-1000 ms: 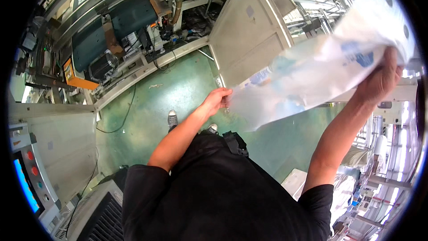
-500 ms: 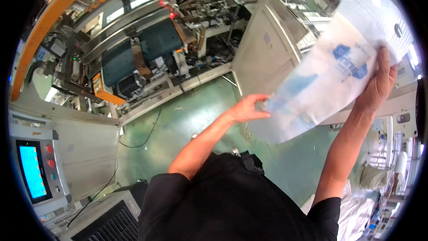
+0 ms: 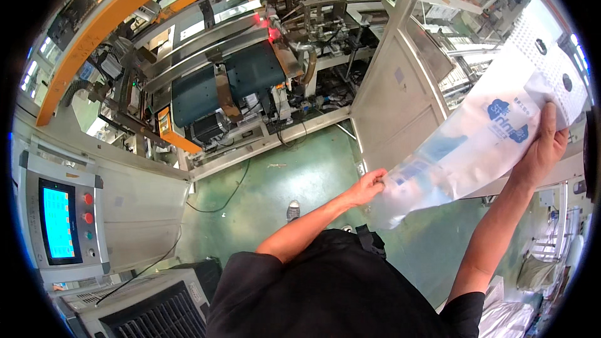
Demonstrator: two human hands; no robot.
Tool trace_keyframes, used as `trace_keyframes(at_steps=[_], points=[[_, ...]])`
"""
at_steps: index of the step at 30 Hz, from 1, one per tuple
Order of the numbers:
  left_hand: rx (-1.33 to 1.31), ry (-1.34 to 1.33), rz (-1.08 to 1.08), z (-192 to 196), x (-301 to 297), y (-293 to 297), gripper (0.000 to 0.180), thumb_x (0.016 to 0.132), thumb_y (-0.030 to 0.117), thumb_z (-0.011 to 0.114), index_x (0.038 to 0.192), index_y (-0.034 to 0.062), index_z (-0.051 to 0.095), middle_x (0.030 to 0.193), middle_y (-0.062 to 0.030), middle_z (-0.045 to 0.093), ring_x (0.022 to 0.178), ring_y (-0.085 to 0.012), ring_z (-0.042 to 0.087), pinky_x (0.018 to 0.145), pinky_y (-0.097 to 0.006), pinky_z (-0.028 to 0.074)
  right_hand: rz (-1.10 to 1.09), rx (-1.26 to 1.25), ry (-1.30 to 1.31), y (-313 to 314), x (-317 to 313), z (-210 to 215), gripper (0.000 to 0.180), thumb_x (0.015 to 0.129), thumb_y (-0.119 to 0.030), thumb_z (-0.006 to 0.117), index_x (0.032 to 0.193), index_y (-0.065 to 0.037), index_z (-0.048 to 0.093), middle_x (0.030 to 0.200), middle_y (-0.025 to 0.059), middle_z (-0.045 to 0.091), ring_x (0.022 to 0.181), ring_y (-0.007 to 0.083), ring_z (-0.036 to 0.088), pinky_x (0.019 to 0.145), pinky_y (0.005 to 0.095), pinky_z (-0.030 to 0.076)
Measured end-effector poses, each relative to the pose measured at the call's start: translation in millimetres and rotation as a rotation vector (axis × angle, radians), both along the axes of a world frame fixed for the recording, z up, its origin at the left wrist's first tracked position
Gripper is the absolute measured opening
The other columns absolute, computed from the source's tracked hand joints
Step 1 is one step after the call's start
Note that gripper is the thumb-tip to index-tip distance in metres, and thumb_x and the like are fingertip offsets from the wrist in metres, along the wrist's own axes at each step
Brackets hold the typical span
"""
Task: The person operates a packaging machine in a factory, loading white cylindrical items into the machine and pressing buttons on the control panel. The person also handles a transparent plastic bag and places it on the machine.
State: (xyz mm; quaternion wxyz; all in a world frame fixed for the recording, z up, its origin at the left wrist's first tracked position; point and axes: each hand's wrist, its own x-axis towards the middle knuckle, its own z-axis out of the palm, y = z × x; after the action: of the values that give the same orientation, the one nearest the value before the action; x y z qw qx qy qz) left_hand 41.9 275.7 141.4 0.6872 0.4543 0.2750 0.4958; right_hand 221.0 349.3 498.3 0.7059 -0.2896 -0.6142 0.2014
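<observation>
A long translucent white plastic bag (image 3: 463, 144) with blue printing stretches between my two hands, raised and slanting up to the right. Its upper end is perforated and has dark oval holes. Near that end my right hand (image 3: 543, 150) grips the edge, thumb on the printed face and the other fingers behind. At the lower left corner my left hand (image 3: 368, 188) is closed in a pinch on the bag's edge. Bluish patches show on the lower half of the bag; whether they are print or show through the film, I cannot tell.
Ahead stands a machine with a dark belt (image 3: 231, 81), red lights and an orange frame bar (image 3: 100, 31). A cream panel door (image 3: 400, 81) is right of it. At left is a control box with a blue screen (image 3: 57, 220); below it, a grey vented unit (image 3: 150, 313). A cable (image 3: 228, 199) lies on the green floor.
My left hand has closed from spread fingers to a pinch on the bag's lower corner. The bag is stretched out more, and my view has shifted left.
</observation>
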Motion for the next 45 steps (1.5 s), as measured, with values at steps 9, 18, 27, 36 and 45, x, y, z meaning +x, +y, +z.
trace_keyframes(at_steps=[9,18,27,36,45], points=[[0.213,0.998,0.343,-61.4,-35.0,22.1,0.020,0.078,0.015,0.045,0.093,0.0067,0.055,0.081,-0.0154,0.060,0.077,-0.0333,0.057,0.070,-0.042,0.045,-0.106,0.237,-0.215,-9.1,-41.3,20.8,0.020,0.088,-0.011,0.058,0.105,0.001,0.060,0.097,0.0100,0.064,0.080,0.0111,0.061,0.073,0.0226,0.048],[-0.023,0.428,0.729,18.4,-65.0,23.5,0.026,0.080,0.012,0.059,0.103,0.0031,0.052,0.095,-0.0075,0.055,0.085,-0.0188,0.053,0.076,-0.028,0.043,-0.300,0.149,-0.250,-30.6,-92.6,46.6,0.033,0.079,-0.005,0.057,0.109,0.008,0.052,0.097,0.0158,0.062,0.088,0.0192,0.060,0.077,0.0288,0.046],[0.564,0.571,0.690,84.8,22.3,1.2,0.031,0.069,0.005,0.065,0.096,0.0038,0.050,0.097,-0.0122,0.052,0.085,-0.0281,0.055,0.076,-0.034,0.045,-0.691,0.266,-0.328,-15.2,-98.1,30.0,0.028,0.080,-0.004,0.056,0.107,0.004,0.053,0.095,0.0128,0.062,0.087,0.0187,0.059,0.080,0.0288,0.044],[0.108,0.734,0.685,-12.3,-7.4,38.6,0.023,0.069,0.000,0.064,0.081,0.0039,0.045,0.079,-0.0089,0.049,0.070,-0.0243,0.053,0.056,-0.036,0.042,-0.576,0.257,-0.164,-14.1,-90.6,27.8,0.025,0.083,-0.009,0.061,0.103,0.004,0.055,0.094,0.0106,0.063,0.084,0.0171,0.060,0.078,0.0282,0.046],[0.506,0.773,0.747,85.6,-22.1,3.1,0.100,0.056,0.029,0.081,0.134,-0.0008,0.026,0.137,-0.0211,0.031,0.126,-0.0360,0.033,0.103,-0.042,0.031,-0.481,0.218,-0.148,-4.8,-120.2,10.7,0.024,0.082,-0.009,0.057,0.101,0.003,0.051,0.094,0.0114,0.058,0.083,0.0200,0.057,0.078,0.0314,0.044]])
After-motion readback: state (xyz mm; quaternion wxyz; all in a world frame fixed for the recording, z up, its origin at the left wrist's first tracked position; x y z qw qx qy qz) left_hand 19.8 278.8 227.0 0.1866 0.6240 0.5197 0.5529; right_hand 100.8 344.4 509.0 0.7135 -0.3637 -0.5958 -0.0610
